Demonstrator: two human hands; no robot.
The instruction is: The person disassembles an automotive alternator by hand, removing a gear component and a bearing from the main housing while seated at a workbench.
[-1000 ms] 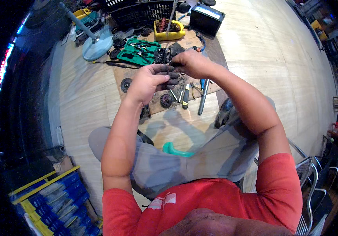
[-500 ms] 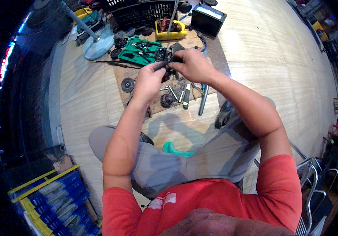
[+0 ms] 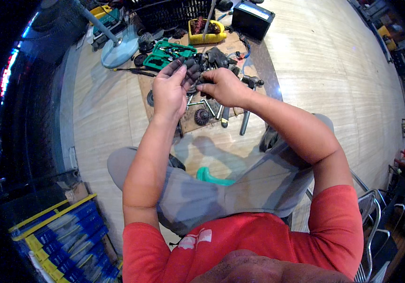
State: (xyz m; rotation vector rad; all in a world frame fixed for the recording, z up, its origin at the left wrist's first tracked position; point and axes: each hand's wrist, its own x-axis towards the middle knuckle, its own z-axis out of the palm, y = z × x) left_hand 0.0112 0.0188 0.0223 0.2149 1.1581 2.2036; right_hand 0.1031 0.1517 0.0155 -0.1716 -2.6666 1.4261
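Observation:
My left hand [image 3: 171, 87] and my right hand [image 3: 221, 86] are raised close together over a brown mat [image 3: 190, 123] on the floor. Both hands have greasy fingers and pinch a small dark metal part [image 3: 197, 78] between them; its shape is mostly hidden by the fingers. Below the hands on the mat lie a toothed gear [image 3: 202, 116], bent hex keys [image 3: 205, 103] and a hammer [image 3: 248, 101]. A green tool case [image 3: 167, 54] lies open just beyond my left hand.
A yellow tub [image 3: 207, 30], a black crate [image 3: 174, 14], a black battery [image 3: 253, 18] and a fan base [image 3: 117, 49] stand at the far side. A teal stool [image 3: 212, 177] shows between my knees. Metal chair [image 3: 376, 221] at right, blue-yellow boxes [image 3: 65, 236] at left.
Both hands have moved further away from me and slightly up over the mat, still together on the small dark part. My left fingers have spread wider.

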